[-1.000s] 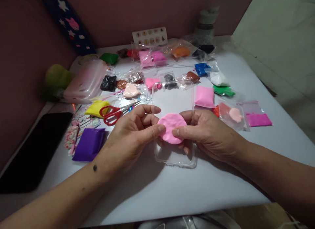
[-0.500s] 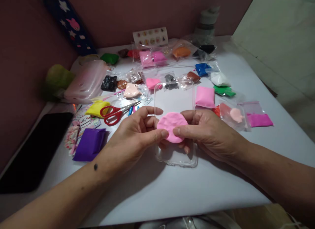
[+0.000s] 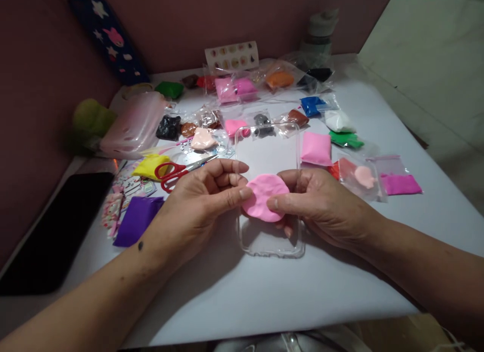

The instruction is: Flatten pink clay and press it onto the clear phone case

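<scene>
A flattened round of pink modelling clay (image 3: 260, 208) is pinched between my two hands, its surface dented and uneven. My left hand (image 3: 219, 190) grips its left edge with thumb on top and fingers behind. On the other side my right hand (image 3: 310, 198) presses its thumb on the clay's face, fingertips showing below the lower edge. Beneath the hands a clear phone case (image 3: 272, 248) lies on the white table (image 3: 302, 296); the clay and fingers hide its middle.
Red-handled scissors (image 3: 176, 175), a purple clay packet (image 3: 138, 221) and a black phone (image 3: 56, 236) lie to the left. Bagged clay in several colours, such as a pink block (image 3: 316, 148), spreads behind. A bottle (image 3: 319, 34) and a sticker sheet (image 3: 231, 57) stand at the back wall.
My left thumb has shifted left and up, from the clay's lower middle to its left edge. The right hand keeps nearly the same hold.
</scene>
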The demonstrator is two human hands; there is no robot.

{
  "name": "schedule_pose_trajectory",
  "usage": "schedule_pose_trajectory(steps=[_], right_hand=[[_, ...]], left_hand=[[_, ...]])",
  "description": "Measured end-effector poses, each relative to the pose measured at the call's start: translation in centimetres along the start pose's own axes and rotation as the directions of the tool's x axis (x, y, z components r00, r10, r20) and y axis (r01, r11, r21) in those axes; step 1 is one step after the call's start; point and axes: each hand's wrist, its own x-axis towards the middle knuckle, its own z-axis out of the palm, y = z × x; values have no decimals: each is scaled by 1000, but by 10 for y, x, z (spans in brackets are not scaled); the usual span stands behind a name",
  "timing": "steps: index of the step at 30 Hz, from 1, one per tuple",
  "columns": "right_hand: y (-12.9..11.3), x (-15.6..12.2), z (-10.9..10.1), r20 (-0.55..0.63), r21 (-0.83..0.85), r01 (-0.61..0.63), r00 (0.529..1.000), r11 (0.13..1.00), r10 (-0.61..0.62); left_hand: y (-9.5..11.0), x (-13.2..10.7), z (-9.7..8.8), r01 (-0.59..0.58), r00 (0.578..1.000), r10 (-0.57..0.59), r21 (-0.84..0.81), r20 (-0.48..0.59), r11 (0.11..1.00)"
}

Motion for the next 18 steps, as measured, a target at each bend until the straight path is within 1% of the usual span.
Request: schedule_pose_trajectory(steps=[5,8,12,18], right_hand=[[-3,0,0,27,-18,7,1000,1000,-6],[-4,1,0,21,-26,2,1000,1000,-2],[-4,-1,1,23,-68,-7,1000,998,9],[-4,-4,1,12,-129,-25,1000,991,27]], left_hand=[[-1,-3,3,-37,997,40,53,-63,998],[-1,-3,4,-59,997,62,45,-55,997],[-2,-2,7,-40,999,41,22,-21,999],[-2,-5,12,-60,996,63,40,-66,997]])
